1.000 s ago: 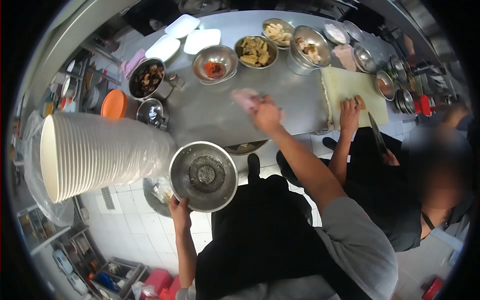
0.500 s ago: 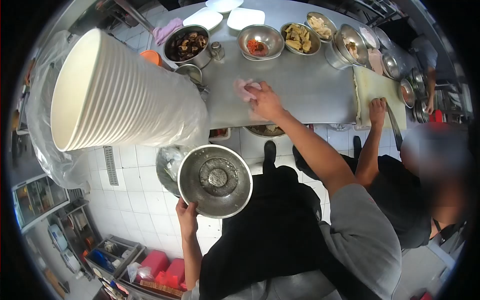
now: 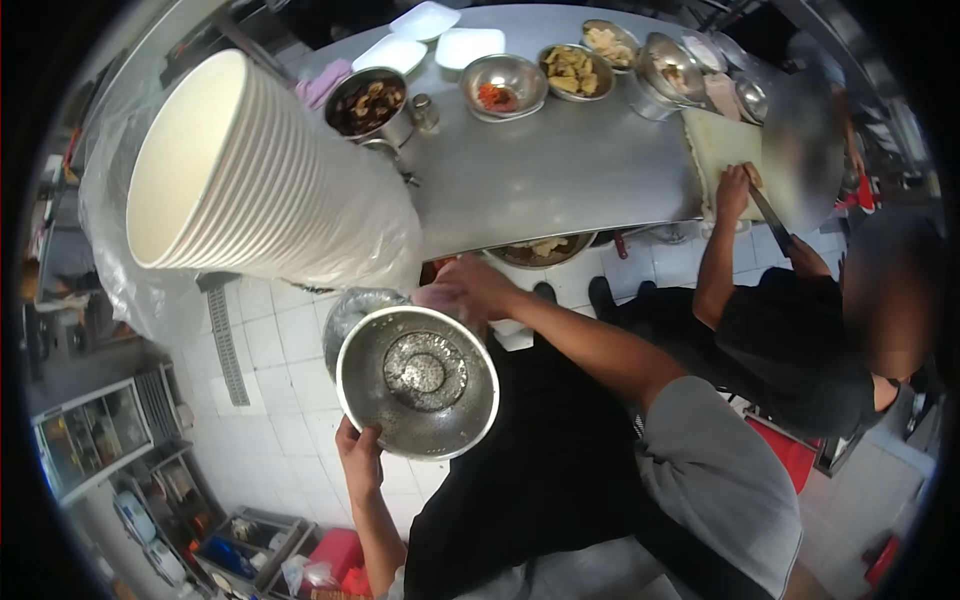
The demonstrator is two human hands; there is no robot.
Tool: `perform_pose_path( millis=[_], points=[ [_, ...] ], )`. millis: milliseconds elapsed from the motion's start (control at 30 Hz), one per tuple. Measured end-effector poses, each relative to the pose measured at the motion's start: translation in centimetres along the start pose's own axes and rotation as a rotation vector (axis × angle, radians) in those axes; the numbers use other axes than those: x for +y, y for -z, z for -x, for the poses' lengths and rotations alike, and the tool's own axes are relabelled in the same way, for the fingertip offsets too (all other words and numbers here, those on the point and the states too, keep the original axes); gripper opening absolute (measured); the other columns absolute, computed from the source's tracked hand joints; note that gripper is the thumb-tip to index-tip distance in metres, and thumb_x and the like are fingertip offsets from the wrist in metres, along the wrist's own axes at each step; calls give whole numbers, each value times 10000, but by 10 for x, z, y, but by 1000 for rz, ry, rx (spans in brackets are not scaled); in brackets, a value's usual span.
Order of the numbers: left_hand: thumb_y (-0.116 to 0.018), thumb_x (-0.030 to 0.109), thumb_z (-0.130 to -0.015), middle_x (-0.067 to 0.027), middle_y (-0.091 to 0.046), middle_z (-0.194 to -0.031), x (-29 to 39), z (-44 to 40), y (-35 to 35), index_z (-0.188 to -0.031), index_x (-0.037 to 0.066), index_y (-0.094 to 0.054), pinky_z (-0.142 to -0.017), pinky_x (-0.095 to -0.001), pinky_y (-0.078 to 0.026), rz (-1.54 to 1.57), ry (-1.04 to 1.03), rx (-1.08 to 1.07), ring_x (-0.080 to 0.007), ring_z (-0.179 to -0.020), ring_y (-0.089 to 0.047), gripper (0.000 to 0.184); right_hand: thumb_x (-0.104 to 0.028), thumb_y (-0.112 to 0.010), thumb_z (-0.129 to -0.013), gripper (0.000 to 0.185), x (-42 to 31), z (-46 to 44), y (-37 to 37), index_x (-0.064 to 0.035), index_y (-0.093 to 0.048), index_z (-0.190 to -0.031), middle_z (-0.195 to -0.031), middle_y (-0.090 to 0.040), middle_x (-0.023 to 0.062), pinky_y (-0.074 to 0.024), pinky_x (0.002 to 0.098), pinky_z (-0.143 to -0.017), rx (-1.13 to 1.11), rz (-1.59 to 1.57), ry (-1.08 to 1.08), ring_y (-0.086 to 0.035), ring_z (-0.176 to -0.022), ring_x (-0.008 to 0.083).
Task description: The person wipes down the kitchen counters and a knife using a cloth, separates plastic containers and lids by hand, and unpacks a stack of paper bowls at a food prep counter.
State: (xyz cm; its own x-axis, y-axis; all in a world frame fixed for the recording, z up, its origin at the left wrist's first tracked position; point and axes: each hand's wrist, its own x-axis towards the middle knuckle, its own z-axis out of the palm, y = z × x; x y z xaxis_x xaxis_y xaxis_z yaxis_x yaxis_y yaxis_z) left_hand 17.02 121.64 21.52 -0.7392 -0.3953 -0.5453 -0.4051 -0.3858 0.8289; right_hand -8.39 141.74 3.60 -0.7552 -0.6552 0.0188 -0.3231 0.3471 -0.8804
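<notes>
Head view: I see the left hand (image 3: 360,452) clamped on a steel bowl (image 3: 417,385), the right hand (image 3: 477,286) clutching a blurred pink cloth (image 3: 435,294).

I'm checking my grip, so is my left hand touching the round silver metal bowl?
Touching. The head view shows the left hand gripping the round silver metal bowl at its rim.

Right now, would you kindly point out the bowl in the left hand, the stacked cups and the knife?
Bowl (image 3: 425,431): head view, on its lower inner wall.
Stacked cups (image 3: 285,185): head view, on the ribbed side.
Knife (image 3: 769,213): head view, on the blade.
</notes>
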Motion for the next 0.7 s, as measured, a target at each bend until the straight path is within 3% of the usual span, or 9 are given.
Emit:
perform_pose_path(
  millis=[67, 133, 233, 267, 333, 367, 433, 533, 700],
  points=[
    [-496, -17, -751, -87, -608, -932, 0, -2, 1, -1065, -54, -528, -678, -245, -451, -19, 4, -67, -126, -770, -571, 318, -178, -632, -758, 251, 22, 2, 66, -56, -617, -978, -1063, -589, 98, -414, 339, -898, -93, -212, 27, -551, -983, 224],
    [-469, -26, -738, -117, -607, -956, 0, -2, 1, -1054, -62, -522, -785, -300, -470, 4, -1, -32, -185, -853, -596, 322, -115, -664, -721, 273, 8, 19, 186, -39, -622, -980, -1025, -616, 121, -443, 349, -855, 76, 220, 237, -565, -972, 238],
    [-467, -26, -740, -107, -608, -955, 3, -1, -7, -1047, -51, -526, -780, -297, -469, 23, 29, -66, -184, -851, -594, 314, -271, -627, -751, 410, 66, 50, 286, -66, -575, -1103, -1013, -605, 138, -440, 408, -819, 649, 942, -396, -571, -914, 300],
    [-466, -26, -740, -104, -608, -954, 3, 1, -8, -1045, -48, -527, -778, -296, -468, 42, 46, -68, -183, -854, -592, 311, -271, -627, -751, 410, 73, 58, 282, -66, -575, -1103, -1013, -605, 138, -440, 408, -819, 649, 939, -404, -571, -914, 300],
    [-465, -24, -741, -100, -606, -954, 8, 2, -18, -1042, -46, -528, -785, -300, -466, 26, 51, -63, -182, -860, -590, 308, -242, -522, -804, 379, 61, 70, 268, -17, -568, -1105, -1111, -550, 224, -394, 464, -903, 322, 1179, -937, -519, -1038, 349],
    [-465, -21, -742, -95, -605, -954, 12, -3, -25, -1039, -43, -529, -793, -304, -464, 25, 47, -61, -181, -866, -587, 305, -223, -456, -836, 399, 146, 79, 222, -1, -523, -1161, -1185, -504, 228, -392, 486, -902, 306, 1485, -640, -488, -1080, 375],
    [-467, -18, -742, -93, -602, -959, 18, -14, -40, -1039, -42, -530, -804, -306, -458, 39, 44, -110, -178, -877, -582, 304, -162, -484, -828, 368, 100, 65, 116, -53, -524, -1177, -1146, -529, 217, -426, 445, -882, 440, 1308, -476, -498, -1076, 343],
    [-473, -6, -742, -85, -594, -967, 29, -36, -80, -1029, -29, -535, -818, -300, -446, 22, 34, -169, -168, -890, -567, 295, -162, -625, -754, 256, -13, 60, 60, -63, -641, -989, -950, -627, 120, -462, 360, -836, 162, 413, 185, -602, -865, 271],
    [-552, 71, -770, -54, -581, -927, 2, -115, -173, -1048, 42, -542, -657, -273, -487, -21, 7, -323, -145, -819, -571, 280, -194, -620, -786, 299, -46, 124, 61, -51, -623, -1048, -985, -636, 156, -448, 376, -862, -10, -154, -43, -602, -905, 304]
  ],
)
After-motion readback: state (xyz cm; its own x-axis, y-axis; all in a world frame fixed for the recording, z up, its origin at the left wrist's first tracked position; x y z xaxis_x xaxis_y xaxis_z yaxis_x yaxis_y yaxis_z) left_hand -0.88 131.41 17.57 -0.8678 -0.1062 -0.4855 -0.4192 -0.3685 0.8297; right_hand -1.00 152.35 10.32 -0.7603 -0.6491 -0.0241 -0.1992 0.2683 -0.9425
